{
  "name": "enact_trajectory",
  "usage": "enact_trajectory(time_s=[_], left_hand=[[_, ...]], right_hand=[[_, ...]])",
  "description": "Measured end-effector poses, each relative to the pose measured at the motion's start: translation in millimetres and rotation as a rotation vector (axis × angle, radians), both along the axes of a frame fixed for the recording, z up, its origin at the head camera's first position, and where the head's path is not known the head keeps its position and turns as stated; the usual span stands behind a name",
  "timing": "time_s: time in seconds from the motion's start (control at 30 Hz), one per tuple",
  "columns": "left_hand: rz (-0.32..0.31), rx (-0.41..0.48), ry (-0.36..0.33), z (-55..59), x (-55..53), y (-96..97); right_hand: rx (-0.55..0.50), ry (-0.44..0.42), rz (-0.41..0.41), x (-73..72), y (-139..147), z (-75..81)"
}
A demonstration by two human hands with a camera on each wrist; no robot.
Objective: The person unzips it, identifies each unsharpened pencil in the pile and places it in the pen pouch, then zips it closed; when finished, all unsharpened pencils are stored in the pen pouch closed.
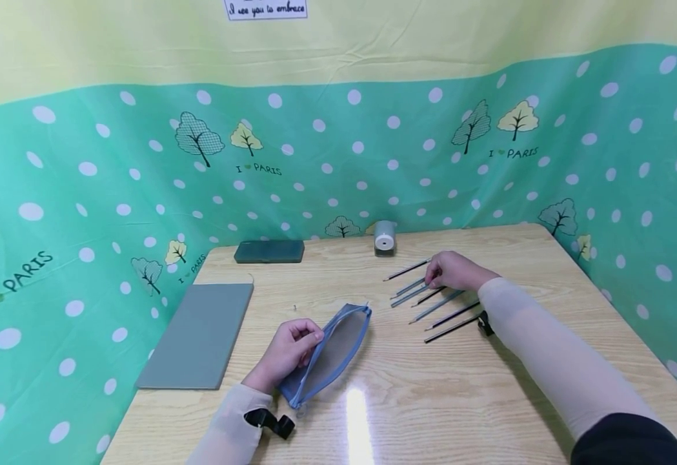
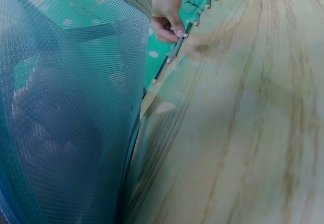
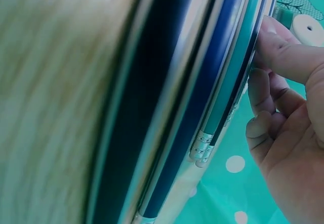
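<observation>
Near the front of the table my left hand [image 1: 292, 349] grips the side of a blue mesh zipper pouch [image 1: 346, 352], thumb at its rim. The pouch's mouth gapes toward the right; in the left wrist view its mesh wall [image 2: 81, 113] fills the left side. To the right, several pencils [image 1: 451, 321] in black, dark blue and blue-green lie roughly parallel on the table. Over the far part of this row, my right hand [image 1: 457, 270] pinches a pencil [image 2: 178, 47] between thumb and fingertips. The right wrist view shows that hand [image 3: 288, 97] beside the pencils, other fingers curled.
A grey flat board [image 1: 199, 336] lies at the left of the wooden table [image 1: 384, 413]. At the back stand a dark green case [image 1: 269, 252] and a white pencil sharpener [image 1: 384, 237]. A dotted green cloth [image 1: 315, 148] hangs around the table's back and sides.
</observation>
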State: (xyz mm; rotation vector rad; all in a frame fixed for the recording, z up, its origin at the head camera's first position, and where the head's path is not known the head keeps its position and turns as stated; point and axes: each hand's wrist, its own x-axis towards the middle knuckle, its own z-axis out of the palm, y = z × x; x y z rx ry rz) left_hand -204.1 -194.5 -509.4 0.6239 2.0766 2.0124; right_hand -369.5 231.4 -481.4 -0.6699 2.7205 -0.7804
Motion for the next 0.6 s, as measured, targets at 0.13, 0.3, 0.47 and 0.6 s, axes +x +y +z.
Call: enact_trajectory(time_s=[0.13,0.3,0.47,0.6], left_hand=[[0.0,0.005,-0.004,0.8,0.3,0.2],[0.006,0.003,-0.007,1.5,0.4,0.5],[0.014,-0.013,0.002,1.0,-0.1,0.3],[0.018,-0.029,0.019,0.3,-0.6,-0.2]], right_hand=[[0.023,0.028,0.019,0.3,-0.7,0.2],[0.035,0.048,0.013,3.2,2.1,1.2],[0.015,0.045,-0.028,9.6,5.9,4.7],[-0.044,0.027,-0.064,18.1,8.0,9.5]])
